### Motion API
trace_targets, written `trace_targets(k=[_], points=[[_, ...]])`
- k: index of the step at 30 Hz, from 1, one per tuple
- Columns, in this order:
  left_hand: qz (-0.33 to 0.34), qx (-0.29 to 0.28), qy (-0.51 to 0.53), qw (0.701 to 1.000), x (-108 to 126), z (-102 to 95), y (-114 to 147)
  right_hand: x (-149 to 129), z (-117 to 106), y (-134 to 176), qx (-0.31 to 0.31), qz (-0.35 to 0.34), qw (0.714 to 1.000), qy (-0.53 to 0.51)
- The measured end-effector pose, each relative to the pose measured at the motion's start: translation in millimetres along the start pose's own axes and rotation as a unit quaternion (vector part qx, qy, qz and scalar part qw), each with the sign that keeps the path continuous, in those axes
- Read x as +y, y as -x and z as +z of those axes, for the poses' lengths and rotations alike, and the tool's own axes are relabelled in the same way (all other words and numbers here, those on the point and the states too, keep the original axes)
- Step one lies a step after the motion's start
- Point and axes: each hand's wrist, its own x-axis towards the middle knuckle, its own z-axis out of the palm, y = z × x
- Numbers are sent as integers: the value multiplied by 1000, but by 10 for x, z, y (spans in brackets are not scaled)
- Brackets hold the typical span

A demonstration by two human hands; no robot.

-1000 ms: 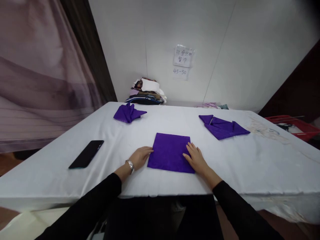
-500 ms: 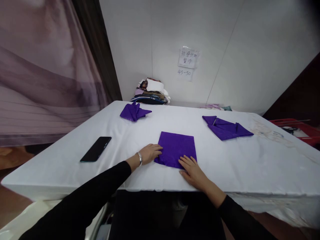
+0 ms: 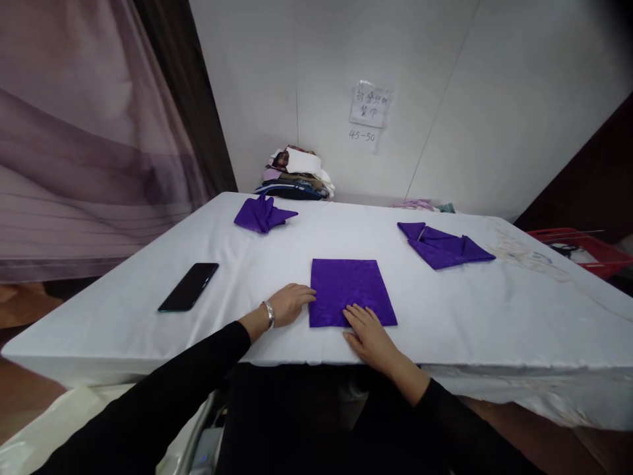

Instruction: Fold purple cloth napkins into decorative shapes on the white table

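A purple cloth napkin (image 3: 346,284), folded into a flat square, lies on the white tablecloth in front of me. My left hand (image 3: 291,303) rests at its left edge with the fingertips just touching it and the fingers stretched out. On the napkin's near edge lies my right hand (image 3: 368,333), palm down, its fingers extended over the cloth. Neither hand grips anything. Farther back on the left sits a purple napkin (image 3: 264,214) folded into a pointed, pleated shape. Another purple napkin (image 3: 440,247), folded with upturned corners, lies back right.
Left of my hands lies a black phone (image 3: 188,287) on the white-covered table (image 3: 277,257). A stack of folded clothes (image 3: 297,173) stands by the wall. Red basket (image 3: 583,254) is beyond the right edge; a curtain (image 3: 99,145) hangs at left.
The square napkin has turned slightly, and its near edge now lies straighter. My right hand has shifted a little left across it. The whole view has tilted slightly.
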Motion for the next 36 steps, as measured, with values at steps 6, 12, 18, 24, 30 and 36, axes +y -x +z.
trace_targets(k=[6,12,18,24,30,36], points=[[15,-8,2,1000,14,-59,89,-91,54,-108,0,-17,1000,11],[44,-52,20,997,-6,-48,-95,-137,80,-205,4,-29,999,13],[52,-17,7,998,65,31,-252,-135,97,-208,11,-16,1000,-5],[5,44,83,996,215,-35,-343,-101,90,-244,51,36,997,-43],[-90,24,262,961,459,-88,-349,3,-49,-228,109,117,958,-239],[-142,10,429,892,481,12,-256,205,-158,-175,34,155,889,-430]])
